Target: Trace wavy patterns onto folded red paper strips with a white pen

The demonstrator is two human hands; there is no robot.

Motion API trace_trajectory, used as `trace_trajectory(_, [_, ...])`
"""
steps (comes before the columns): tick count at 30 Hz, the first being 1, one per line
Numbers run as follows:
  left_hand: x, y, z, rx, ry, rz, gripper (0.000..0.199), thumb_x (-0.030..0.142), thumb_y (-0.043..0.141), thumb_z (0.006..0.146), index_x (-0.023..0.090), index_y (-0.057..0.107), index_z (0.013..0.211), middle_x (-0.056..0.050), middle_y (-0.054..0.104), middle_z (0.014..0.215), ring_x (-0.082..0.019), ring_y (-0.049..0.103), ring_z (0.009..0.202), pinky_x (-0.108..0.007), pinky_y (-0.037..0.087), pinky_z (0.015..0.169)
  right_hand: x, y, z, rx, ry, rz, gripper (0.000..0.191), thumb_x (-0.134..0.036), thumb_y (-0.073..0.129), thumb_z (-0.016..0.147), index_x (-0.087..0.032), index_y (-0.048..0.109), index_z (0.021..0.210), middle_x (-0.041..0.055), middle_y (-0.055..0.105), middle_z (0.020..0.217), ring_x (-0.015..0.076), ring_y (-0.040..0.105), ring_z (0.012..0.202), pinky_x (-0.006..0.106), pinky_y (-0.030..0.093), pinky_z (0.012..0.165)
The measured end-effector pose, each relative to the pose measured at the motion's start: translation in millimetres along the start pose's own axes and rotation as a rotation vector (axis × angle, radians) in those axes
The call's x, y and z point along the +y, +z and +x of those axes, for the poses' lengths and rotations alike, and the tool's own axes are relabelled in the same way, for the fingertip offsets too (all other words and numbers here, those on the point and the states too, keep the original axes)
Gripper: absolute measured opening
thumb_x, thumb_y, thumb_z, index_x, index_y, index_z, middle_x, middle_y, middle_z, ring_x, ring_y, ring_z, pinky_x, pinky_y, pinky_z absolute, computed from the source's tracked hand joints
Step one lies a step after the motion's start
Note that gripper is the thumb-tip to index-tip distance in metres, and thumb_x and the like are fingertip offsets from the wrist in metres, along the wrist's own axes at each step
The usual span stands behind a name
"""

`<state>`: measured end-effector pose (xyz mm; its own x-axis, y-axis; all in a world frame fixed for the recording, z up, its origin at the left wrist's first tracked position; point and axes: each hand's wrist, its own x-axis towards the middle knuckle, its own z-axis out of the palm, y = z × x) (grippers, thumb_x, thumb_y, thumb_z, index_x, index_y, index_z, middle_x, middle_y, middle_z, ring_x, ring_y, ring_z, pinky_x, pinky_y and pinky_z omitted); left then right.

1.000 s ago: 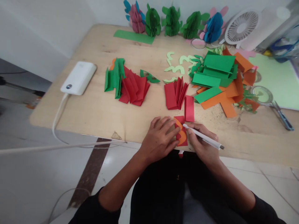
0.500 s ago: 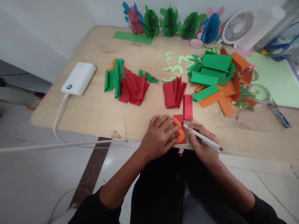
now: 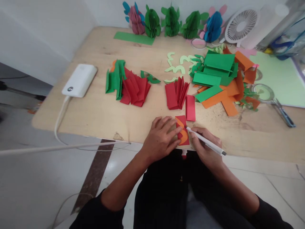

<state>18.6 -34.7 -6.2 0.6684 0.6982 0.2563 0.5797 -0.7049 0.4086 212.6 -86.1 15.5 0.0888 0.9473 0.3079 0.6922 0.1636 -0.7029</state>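
My left hand [image 3: 162,136] lies flat near the table's front edge, fingers spread, its fingertips on an orange curved paper cutout [image 3: 184,136]. Beneath that cutout is a red paper rectangle [image 3: 181,120]. In my right hand [image 3: 209,148] is a white pen [image 3: 207,141], and its tip touches or nearly touches the red paper beside the cutout's edge. Just beyond my hands lies another red folded strip [image 3: 190,108], next to a stack of folded red papers [image 3: 176,93].
To the left are more folded red papers [image 3: 135,87], green folded papers [image 3: 116,78] and a white power bank [image 3: 79,80] with a cable. Green papers [image 3: 219,65], orange strips [image 3: 230,101] and a cutter [image 3: 283,113] lie right. Paper figures [image 3: 171,22] and a fan [image 3: 241,27] stand behind.
My hands and the pen keep nearly the same place on the papers. The whole view has shifted slightly.
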Motion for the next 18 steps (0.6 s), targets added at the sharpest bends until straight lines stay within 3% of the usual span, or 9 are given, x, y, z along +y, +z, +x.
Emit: trace_trajectory(18, [0.4, -0.4, 0.7, -0.017, -0.005, -0.001, 0.037, 0.038, 0.050, 0.094, 0.019, 0.063, 0.123, -0.014, 0.057, 0.134, -0.034, 0.045, 0.130, -0.058, 0.029, 0.110, -1.0, -0.5, -1.8, -0.004, 0.003, 0.010, 0.007, -0.022, 0.062, 0.090, -0.021, 0.067, 0.094, 0.0011, 0.074, 0.080, 0.0118, 0.065, 0.061, 0.024, 0.053, 0.060])
